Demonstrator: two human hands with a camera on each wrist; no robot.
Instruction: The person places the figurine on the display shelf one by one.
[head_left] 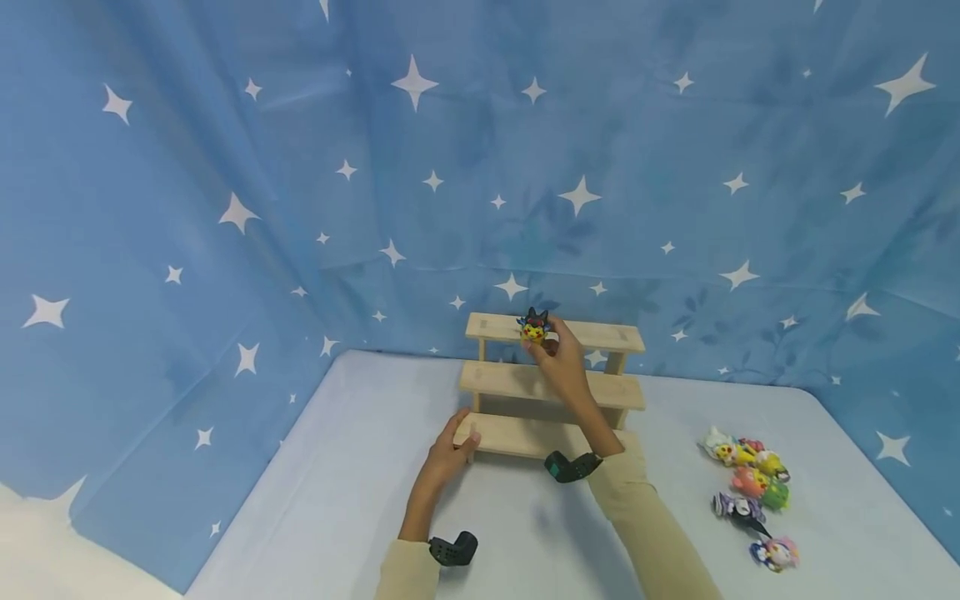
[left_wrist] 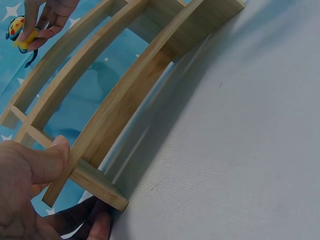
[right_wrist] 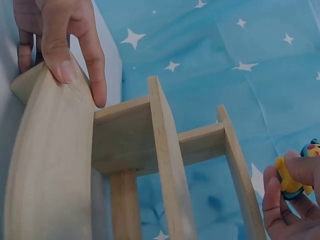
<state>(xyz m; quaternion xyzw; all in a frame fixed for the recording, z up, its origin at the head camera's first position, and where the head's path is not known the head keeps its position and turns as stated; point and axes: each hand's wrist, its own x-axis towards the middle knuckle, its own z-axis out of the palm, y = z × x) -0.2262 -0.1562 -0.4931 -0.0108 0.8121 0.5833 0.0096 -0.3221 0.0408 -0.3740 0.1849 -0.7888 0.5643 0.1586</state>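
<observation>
A three-tier wooden shelf [head_left: 517,436] stands on the white table against the blue curtain. My left hand [head_left: 448,454] grips the left end of its lowest tier; in the left wrist view the thumb [left_wrist: 55,157] lies over the board and other fingers reach around its end. My right hand [head_left: 562,357] pinches a small yellow figurine [head_left: 534,331] with a dark, eared hood, up in front of the top tier. In the right wrist view the figurine [right_wrist: 287,180] sits between thumb and fingers, beside the top board, its head partly cut off by the frame edge.
On the right of the table [head_left: 660,567] lie several small colourful figurines, among them a pink one [head_left: 748,481], a green one [head_left: 776,495] and a purple-and-black one [head_left: 738,508]. The star-patterned curtain [head_left: 480,225] rises behind the shelf and along the sides.
</observation>
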